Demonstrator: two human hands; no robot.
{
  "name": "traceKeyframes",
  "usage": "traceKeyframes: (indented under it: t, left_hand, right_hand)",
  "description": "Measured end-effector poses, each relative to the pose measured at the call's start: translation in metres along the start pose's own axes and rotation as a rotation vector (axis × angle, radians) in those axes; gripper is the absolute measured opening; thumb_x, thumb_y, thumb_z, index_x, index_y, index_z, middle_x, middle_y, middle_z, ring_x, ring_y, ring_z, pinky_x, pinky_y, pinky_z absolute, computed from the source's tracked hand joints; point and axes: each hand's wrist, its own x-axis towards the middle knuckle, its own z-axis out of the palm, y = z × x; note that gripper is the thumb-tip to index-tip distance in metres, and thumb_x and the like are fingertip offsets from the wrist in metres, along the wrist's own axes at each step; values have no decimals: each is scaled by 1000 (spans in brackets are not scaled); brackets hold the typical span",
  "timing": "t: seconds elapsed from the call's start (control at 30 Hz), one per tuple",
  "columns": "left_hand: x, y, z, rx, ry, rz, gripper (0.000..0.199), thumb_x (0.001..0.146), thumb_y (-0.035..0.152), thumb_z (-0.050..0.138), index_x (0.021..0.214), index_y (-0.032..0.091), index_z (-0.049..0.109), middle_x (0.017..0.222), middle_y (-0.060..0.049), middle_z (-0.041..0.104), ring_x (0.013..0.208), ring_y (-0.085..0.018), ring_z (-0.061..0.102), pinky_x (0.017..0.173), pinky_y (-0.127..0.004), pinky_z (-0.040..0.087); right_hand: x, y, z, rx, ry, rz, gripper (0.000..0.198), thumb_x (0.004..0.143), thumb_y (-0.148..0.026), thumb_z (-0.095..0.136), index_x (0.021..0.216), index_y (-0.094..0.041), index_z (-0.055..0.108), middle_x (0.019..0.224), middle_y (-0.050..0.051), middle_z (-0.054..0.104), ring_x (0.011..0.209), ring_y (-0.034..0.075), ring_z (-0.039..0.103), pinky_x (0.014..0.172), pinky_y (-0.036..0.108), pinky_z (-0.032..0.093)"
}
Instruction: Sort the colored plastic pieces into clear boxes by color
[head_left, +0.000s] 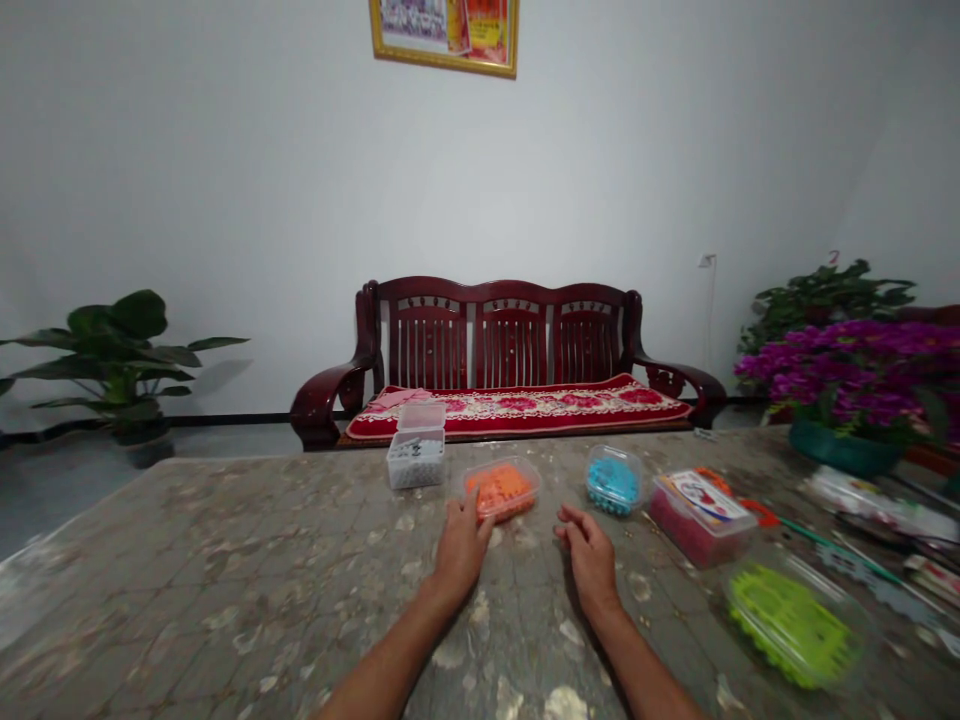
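Observation:
My left hand (460,548) is at the near left corner of a clear plastic box of orange pieces (504,488). Its thumb and forefinger grip the box's edge, while the other fingers are partly hidden. To the right, my right hand (589,558) hovers low over or rests on the table, holding nothing, with loosely bent fingers somewhat apart. Beyond it stands a clear box of blue pieces (613,482). Left of the orange pieces, a clear box with its lid raised (416,462) contains small grey pieces.
On the right are a box of red pieces with a printed label (703,518), a box of lime-green pieces (796,622), orange-handled scissors (757,512) and a pot of purple flowers (847,445). A patterned cloth covers the table (247,570). Behind it stands a wooden bench (510,320).

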Motion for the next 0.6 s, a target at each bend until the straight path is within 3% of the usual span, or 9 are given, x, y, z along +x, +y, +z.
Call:
traceKeyframes:
  t: [0.13,0.23,0.3,0.43,0.53,0.6]
  left_hand:
    - [25,22,36,-64,-4,79,60,90,21,56,148,8,49,132,-22,62,121,-30,64,105,-40,50]
    - [39,24,43,-90,-9,153,70,86,16,59,154,12,41,145,-18,58,133,-26,58,112,-36,46]
    - [45,15,31,-63,51,181,72,87,14,57,156,15,37,156,-17,48,146,-26,44,121,-40,36]
    - [54,-20,-18,406,356,150,60,89,12,55,148,11,47,151,-20,51,145,-32,43,123,-47,30]
    - [60,-40,-55,690,332,77,51,91,15,57,141,13,53,142,-18,57,134,-34,51,116,-48,35]
    - [64,-47,-72,719,307,82,43,92,17,57,136,15,58,136,-17,61,126,-34,54,110,-49,39]
  right_hand:
    - [-1,-6,-2,58,72,13,43,64,-45,63,94,-17,76,84,8,77,64,21,67,62,33,54]
    - [-2,-8,-1,54,62,38,43,62,-45,62,92,-17,76,83,7,78,63,20,66,61,32,53]
    - [-2,-9,0,45,53,56,43,61,-45,61,90,-18,77,82,7,78,63,20,66,63,32,53]
    - [-1,-9,3,-11,18,55,42,60,-45,58,86,-18,77,80,7,78,63,21,67,67,34,53]
    - [-1,-9,5,-52,-7,48,41,61,-45,56,84,-18,77,80,7,78,63,22,67,67,35,53]
    - [-1,-9,5,-61,-17,45,41,61,-45,55,84,-19,77,79,7,78,63,22,67,67,35,53]
